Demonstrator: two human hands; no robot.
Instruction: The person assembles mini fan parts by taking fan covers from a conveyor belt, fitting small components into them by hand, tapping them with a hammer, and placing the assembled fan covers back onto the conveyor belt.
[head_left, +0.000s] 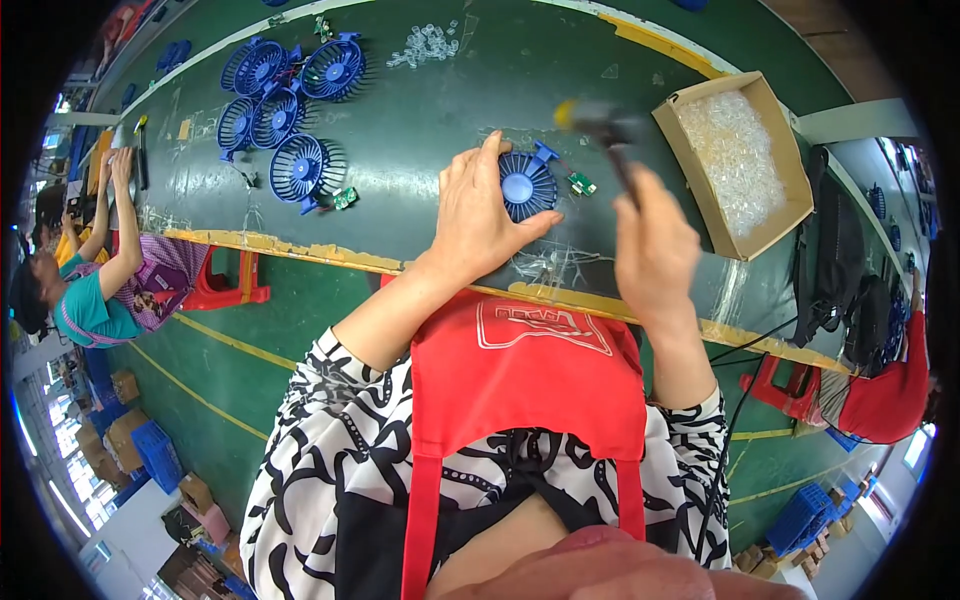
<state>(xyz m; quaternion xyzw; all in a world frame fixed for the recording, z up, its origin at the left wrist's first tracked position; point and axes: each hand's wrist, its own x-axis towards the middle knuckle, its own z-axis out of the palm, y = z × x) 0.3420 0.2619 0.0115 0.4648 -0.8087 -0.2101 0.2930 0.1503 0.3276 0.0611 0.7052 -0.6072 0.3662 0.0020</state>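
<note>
My left hand (pixel 482 215) steadies a round blue fan housing (pixel 518 188) on the dark green bench, thumb and fingers apart around its rim. A small green circuit board (pixel 581 183) lies at the housing's right side, joined by thin wires. In my right hand (pixel 655 245) is a hammer (pixel 608 125) with a yellow end, raised to the right of the housing. The hammer's head is blurred by motion. Several more blue fan housings (pixel 298 167) lie in a group to the left, one with a green circuit board (pixel 345 198) beside it.
A cardboard box (pixel 735 243) of small clear plastic pieces stands to the right. More clear pieces (pixel 425 45) lie loose at the far side. A black bag (pixel 838 250) hangs at the right. A co-worker (pixel 105 270) in teal sits at the left, another person (pixel 885 400) at the right.
</note>
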